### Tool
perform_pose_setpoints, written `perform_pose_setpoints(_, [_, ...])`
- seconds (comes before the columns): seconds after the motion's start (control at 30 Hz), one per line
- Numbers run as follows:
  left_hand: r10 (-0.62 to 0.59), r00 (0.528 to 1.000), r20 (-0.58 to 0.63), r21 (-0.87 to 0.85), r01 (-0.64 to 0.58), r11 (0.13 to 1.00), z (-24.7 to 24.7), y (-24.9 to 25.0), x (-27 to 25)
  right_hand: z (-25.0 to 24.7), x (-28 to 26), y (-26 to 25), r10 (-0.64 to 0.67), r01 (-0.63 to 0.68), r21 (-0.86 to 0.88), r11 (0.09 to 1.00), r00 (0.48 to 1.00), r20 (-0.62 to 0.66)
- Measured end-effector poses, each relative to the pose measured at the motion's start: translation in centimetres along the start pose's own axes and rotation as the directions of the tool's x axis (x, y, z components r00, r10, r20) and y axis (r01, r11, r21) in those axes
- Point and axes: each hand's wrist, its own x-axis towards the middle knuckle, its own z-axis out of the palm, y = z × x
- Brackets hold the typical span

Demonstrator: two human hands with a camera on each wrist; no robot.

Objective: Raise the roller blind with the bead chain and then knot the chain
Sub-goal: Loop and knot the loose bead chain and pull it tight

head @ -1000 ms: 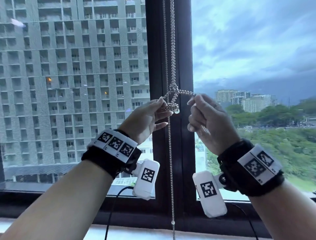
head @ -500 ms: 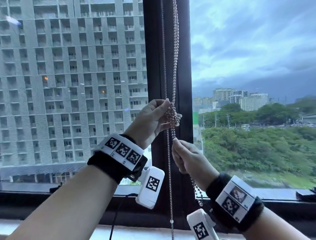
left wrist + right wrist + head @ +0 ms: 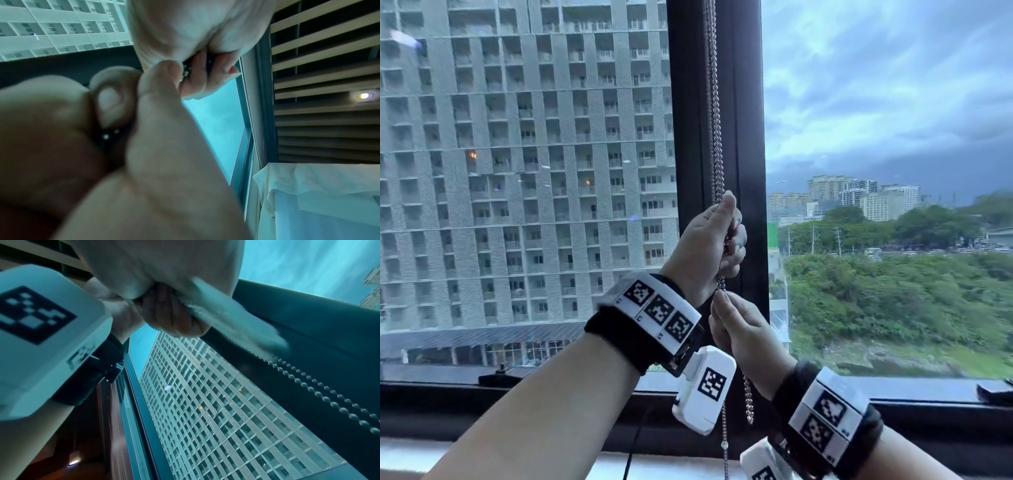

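The silver bead chain [image 3: 716, 137] hangs down the dark mullion [image 3: 746, 120]. My left hand [image 3: 729, 236] grips it in a fist, thumb up; the knot seen earlier is hidden inside. Just below, my right hand [image 3: 719, 301] pinches the chain under the fist, and a short loop of chain [image 3: 748, 397] dangles beneath it. In the left wrist view beads [image 3: 186, 71] show between the curled left fingers [image 3: 205, 78]. From the right wrist, the chain [image 3: 329, 395] runs blurred out of the right fingers [image 3: 174, 318]. No roller blind shows in the head view.
A separate chain strand [image 3: 724, 445] hangs to the pale sill [image 3: 551, 459]. Window glass lies on both sides of the mullion. A dark object [image 3: 993, 390] rests on the ledge at the right. Pale fabric [image 3: 308, 186] and a slatted ceiling [image 3: 329, 65] show indoors.
My right hand dropped from beside the knot to below my left hand, drawing the chain down. The left hand went from a fingertip pinch to a full fist around the knot.
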Motion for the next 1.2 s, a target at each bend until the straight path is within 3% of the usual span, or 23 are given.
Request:
perform_pose_setpoints(0.23, [0.01, 0.998, -0.059, 0.044, -0.007, 0.999, -0.2, -0.2, 0.2, -0.8, 0.2, -0.6, 0.045, -0.044, -0.017, 0.999, 0.996, 0.076])
perform_pose_setpoints(0.47, [0.052, 0.992, -0.114, 0.098, -0.041, 0.994, -0.2, -1.8, -0.6, -2.2, 0.7, 0.2, 0.028, -0.006, -0.168, 0.986, 0.991, 0.128])
perform_pose_setpoints(0.6, [0.058, 0.987, -0.151, 0.217, -0.024, 0.976, -0.7, -2.6, -1.3, -3.1, 1.3, 0.2, -0.136, 0.123, -0.279, 0.952, 0.99, -0.026])
perform_pose_setpoints(0.7, [0.073, 0.988, -0.14, 0.425, -0.007, 0.905, -1.3, -2.3, -1.7, -3.4, 1.9, -0.7, -0.398, 0.265, -0.566, 0.78, 0.909, -0.122])
perform_pose_setpoints(0.73, [0.086, 0.989, -0.121, 0.482, -0.017, 0.876, -1.5, -2.1, -1.7, -3.3, 2.2, -1.2, -0.482, 0.311, -0.683, 0.661, 0.874, -0.067])
perform_pose_setpoints(0.8, [0.094, 0.994, -0.059, 0.558, -0.045, 0.829, -1.8, -1.6, -1.9, -3.3, 3.1, -2.1, -0.578, 0.386, -0.873, 0.299, 0.801, 0.157])
perform_pose_setpoints(0.83, [0.087, 0.996, -0.025, 0.574, -0.057, 0.817, -1.9, -1.3, -2.1, -3.3, 3.6, -2.5, -0.583, 0.413, -0.903, 0.117, 0.765, 0.274])
perform_pose_setpoints(0.9, [0.039, 0.999, 0.004, 0.565, -0.035, 0.824, -2.3, -0.6, -2.3, -3.3, 4.4, -3.2, -0.529, 0.434, -0.895, -0.103, 0.738, 0.419])
perform_pose_setpoints(0.97, [-0.029, 0.999, 0.038, 0.604, 0.0, 0.797, -3.1, 0.1, -2.6, -3.5, 5.4, -3.8, -0.465, 0.439, -0.874, -0.207, 0.742, 0.483])
perform_pose_setpoints(1.07, [-0.146, 0.978, 0.146, 0.776, -0.022, 0.631, -5.0, 0.8, -2.6, -3.9, 6.6, -4.7, -0.414, 0.485, -0.836, -0.257, 0.726, 0.549])
perform_pose_setpoints(1.13, [-0.153, 0.968, 0.201, 0.821, -0.081, 0.565, -5.9, 1.4, -2.2, -3.7, 7.1, -5.2, -0.441, 0.495, -0.84, -0.223, 0.717, 0.54])
perform_pose_setpoints(1.2, [-0.098, 0.969, 0.225, 0.817, -0.133, 0.562, -6.3, 1.9, -2.1, -3.5, 7.5, -5.7, -0.445, 0.495, -0.861, -0.114, 0.75, 0.49])
